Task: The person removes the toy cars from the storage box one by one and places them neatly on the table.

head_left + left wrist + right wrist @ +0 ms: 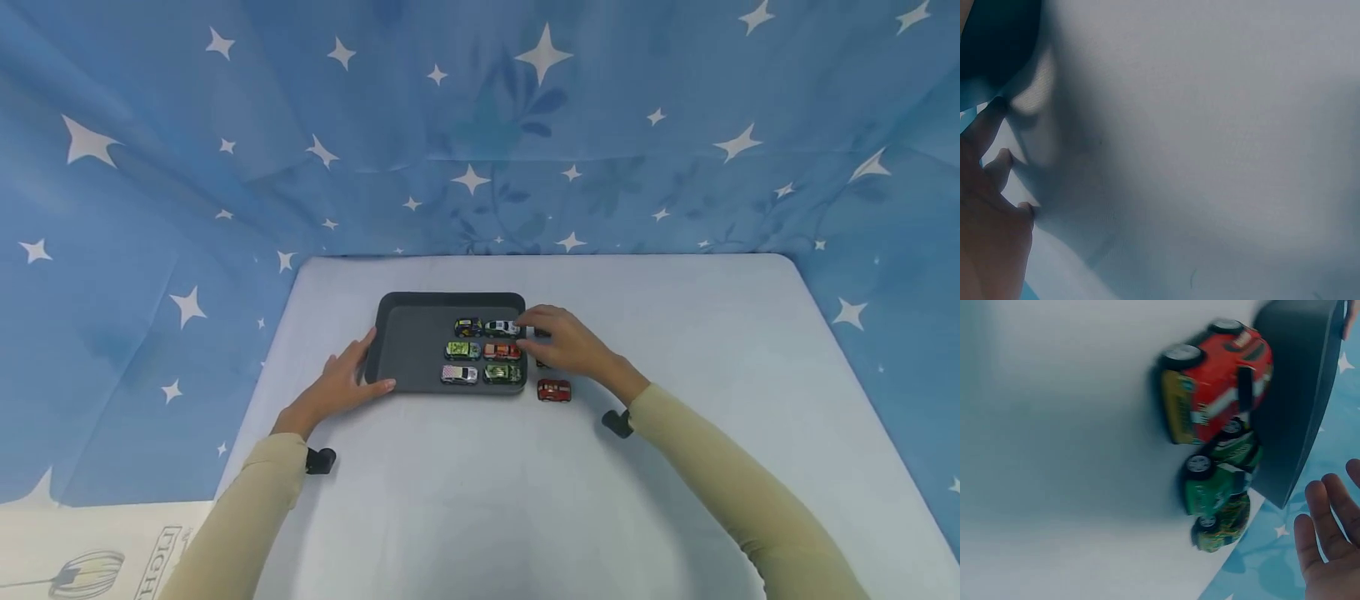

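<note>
A dark grey tray (pixel 408 385) lies on the white table, with several small toy cars in paired rows on its right half. My left hand (pixel 341 382) is at the tray's left end, fingers along the side rim and thumb at the near edge. At the right rim, my right hand (pixel 566 340) reaches over it with extended fingers, close to the white toy car (pixel 501 327) and the orange toy car (pixel 502 352). In the right wrist view, the fingers of that hand look loosely straight. Outside the tray stand a red toy car (pixel 553 390), a green toy car (pixel 1210 487) and a patterned toy car (pixel 1224 525).
Inside the tray are also a dark toy car (pixel 468 327), a lime toy car (pixel 462 351), a pale toy car (pixel 459 375) and a green patterned toy car (pixel 502 373). A blue star-print curtain (pixel 390 125) surrounds the table (pixel 465 492). Printed cloth (pixel 45 542) lies lower left.
</note>
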Tool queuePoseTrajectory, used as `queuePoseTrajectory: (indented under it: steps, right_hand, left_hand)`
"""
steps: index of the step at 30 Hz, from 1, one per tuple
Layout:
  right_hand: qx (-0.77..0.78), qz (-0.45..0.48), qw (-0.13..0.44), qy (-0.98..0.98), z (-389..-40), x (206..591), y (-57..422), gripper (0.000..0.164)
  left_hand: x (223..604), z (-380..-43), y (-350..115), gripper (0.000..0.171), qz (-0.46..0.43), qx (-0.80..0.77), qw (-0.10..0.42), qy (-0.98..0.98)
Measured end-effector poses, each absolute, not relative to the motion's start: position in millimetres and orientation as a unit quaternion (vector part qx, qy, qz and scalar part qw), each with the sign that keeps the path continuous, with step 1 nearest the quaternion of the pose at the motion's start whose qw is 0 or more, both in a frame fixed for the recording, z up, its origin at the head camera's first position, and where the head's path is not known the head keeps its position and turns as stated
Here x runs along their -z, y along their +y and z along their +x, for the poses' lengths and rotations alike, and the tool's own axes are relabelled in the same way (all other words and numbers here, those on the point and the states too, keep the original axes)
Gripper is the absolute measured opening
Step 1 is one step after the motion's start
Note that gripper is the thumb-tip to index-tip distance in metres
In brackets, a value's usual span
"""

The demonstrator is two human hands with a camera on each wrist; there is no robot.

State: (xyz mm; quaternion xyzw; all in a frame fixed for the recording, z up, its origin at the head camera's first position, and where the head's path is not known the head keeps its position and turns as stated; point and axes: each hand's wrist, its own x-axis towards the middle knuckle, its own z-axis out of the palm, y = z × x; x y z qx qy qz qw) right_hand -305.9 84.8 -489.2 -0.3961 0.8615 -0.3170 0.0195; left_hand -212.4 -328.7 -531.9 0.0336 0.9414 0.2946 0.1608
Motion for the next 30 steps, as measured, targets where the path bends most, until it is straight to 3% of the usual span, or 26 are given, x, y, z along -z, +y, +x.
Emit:
queuePoseTrajectory:
  steps: [13, 30]
  right_hand:
    - [0.309, -0.411, 0.044, 0.857, -336.6, 482.8, 49.8, 0.046]
    - [0.314, -0.402, 0.102, 0.854, -354.2, 483.1, 7.7, 0.048]
  left_hand:
    - [529.5, -206.5, -327.4, 0.105, 0.029, -0.307, 0.148, 0.940]
    - [526.1, -195.3, -323.6, 0.104, 0.001, -0.330, 0.148, 0.932]
